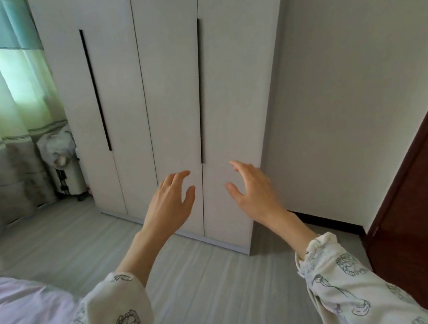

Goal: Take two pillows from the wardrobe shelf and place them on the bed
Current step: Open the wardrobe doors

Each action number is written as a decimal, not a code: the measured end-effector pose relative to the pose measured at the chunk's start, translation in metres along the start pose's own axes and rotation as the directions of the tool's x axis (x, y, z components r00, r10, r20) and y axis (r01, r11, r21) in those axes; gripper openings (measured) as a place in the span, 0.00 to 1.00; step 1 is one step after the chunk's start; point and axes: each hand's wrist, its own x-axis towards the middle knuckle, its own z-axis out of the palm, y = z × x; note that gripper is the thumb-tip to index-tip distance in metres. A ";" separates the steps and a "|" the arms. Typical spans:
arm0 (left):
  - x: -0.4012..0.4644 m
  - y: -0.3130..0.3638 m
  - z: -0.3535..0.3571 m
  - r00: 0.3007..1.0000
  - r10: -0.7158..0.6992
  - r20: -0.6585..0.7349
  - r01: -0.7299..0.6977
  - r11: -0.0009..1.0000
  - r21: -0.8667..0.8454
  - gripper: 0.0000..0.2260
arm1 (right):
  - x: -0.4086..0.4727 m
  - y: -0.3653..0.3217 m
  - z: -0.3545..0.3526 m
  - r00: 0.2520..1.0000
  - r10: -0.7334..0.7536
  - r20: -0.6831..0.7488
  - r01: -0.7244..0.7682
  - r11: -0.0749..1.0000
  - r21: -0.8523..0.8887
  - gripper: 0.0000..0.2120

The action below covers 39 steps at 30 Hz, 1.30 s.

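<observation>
Reaching forward with both arms, the person faces a white wardrobe [172,100] whose doors are all closed. The left hand [171,202] and the right hand [252,189] hover side by side in front of the lower part of the doors, each grip released: fingers spread and loosely curled, holding nothing, touching nothing that I can make out.

The relation that matters is hands to handle. A dark vertical handle [199,92] runs along the seam between the two right-hand doors, its long axis upright, and its lower end sits just above the gap between the two hands. The left hand lies just left of that seam, the right hand just right of it, so neither is clearly nearer (the right fingertips reach slightly higher in the picture). A second dark handle [95,90] stands farther left, well apart from both hands.

The pillows are not visible at all; judging from the task, they lie on a shelf behind these doors, ahead of the hands and probably above them. The likely next step is to hook fingers into the slot and swing the doors open.

The bed [19,309], with pale pinkish bedding, lies at lower left, beside and behind the left sleeve [117,311]. A dark door [421,206] stands at far right.
</observation>
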 end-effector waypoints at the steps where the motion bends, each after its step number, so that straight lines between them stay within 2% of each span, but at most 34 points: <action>1: 0.013 -0.008 0.008 1.000 -0.006 0.002 0.006 1.000 0.008 0.20 | 0.016 0.009 0.009 1.000 -0.008 0.008 0.008 1.000 0.007 0.24; 16: 0.244 -0.178 0.059 0.971 -0.212 -0.113 0.225 0.968 0.116 0.19 | 0.309 0.074 0.166 0.970 -0.208 0.128 0.184 0.967 0.177 0.23; 22: 0.295 -0.263 0.053 0.928 -0.332 -0.166 0.357 0.922 0.151 0.18 | 0.404 0.064 0.248 0.937 -0.310 0.164 0.258 0.926 0.277 0.23; 29: 0.390 -0.371 0.030 0.899 -0.360 -0.248 0.421 0.866 0.269 0.18 | 0.526 0.041 0.348 0.893 -0.419 0.162 0.334 0.860 0.386 0.23; 34: 0.471 -0.432 0.011 0.881 -0.364 -0.302 0.444 0.857 0.262 0.19 | 0.626 0.032 0.396 0.885 -0.442 0.145 0.357 0.846 0.397 0.23; 39: 0.522 -0.495 0.000 0.872 -0.396 -0.288 0.467 0.850 0.246 0.19 | 0.710 0.018 0.447 0.884 -0.441 0.154 0.356 0.851 0.387 0.22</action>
